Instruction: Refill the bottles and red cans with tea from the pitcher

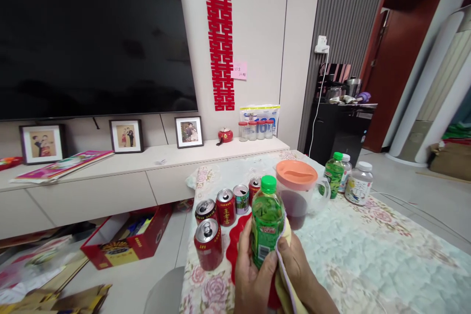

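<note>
Green bottle tilts slightly in both hands, yellow cloth against it.

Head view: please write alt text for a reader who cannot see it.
A person's left hand holds a green-capped drink bottle; the right hand holds a yellow cloth against it. Five drink cans and an orange-lidded pitcher of dark liquid stand on the floral tablecloth.
</note>
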A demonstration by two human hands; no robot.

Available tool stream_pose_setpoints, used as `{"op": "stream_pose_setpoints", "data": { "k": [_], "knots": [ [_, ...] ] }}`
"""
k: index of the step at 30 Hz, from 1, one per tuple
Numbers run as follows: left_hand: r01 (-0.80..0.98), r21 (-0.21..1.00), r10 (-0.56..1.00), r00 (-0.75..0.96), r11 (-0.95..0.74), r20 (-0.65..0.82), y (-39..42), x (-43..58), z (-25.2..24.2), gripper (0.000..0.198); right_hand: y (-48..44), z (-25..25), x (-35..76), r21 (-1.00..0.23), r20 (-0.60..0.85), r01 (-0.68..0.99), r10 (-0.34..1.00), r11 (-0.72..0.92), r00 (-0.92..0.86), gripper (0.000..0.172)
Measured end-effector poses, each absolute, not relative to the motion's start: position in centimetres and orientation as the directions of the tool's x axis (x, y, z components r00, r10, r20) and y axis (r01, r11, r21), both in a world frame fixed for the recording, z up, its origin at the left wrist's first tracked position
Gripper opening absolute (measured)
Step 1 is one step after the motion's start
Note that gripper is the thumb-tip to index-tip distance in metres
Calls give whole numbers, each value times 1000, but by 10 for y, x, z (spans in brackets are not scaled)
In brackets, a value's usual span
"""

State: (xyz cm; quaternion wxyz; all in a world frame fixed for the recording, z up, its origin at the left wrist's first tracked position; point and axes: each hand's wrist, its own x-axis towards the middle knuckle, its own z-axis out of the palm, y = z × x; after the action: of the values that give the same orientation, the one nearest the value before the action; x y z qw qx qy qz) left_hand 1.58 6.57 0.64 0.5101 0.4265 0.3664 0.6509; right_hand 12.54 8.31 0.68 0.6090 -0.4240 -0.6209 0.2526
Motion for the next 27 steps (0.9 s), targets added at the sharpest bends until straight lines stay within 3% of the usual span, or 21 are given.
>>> {"op": "stream_pose_setpoints", "data": {
  "k": [4, 9, 11, 16, 19, 27],
  "knots": [
    [-408, 897, 983, -135, -173, 128, 66, 10, 17, 79, 84, 3, 123, -848, 499, 200, 866, 491, -12, 61],
    [-289, 928, 962, -205, -237, 182, 70, 4, 25, 70, 83, 3, 121, -859, 456, 237, 889, 453, -47, 58],
    [-254, 932, 956, -207, -258, 208, 71, 4, 24, 64, 83, 3, 121, -853, 459, 266, 888, 448, -26, 59],
    [-427, 891, 988, -66, -157, 143, 68, 9, 21, 64, 83, 3, 122, -797, 534, 381, 841, 469, 82, 64],
    [-440, 886, 989, -58, -149, 137, 66, 13, 18, 65, 81, 7, 124, -771, 575, 411, 809, 486, 121, 62],
    [-288, 927, 971, -60, -241, 233, 63, 20, 3, 69, 74, 9, 127, -784, 617, 265, 753, 562, 230, 57]
  ]
}}
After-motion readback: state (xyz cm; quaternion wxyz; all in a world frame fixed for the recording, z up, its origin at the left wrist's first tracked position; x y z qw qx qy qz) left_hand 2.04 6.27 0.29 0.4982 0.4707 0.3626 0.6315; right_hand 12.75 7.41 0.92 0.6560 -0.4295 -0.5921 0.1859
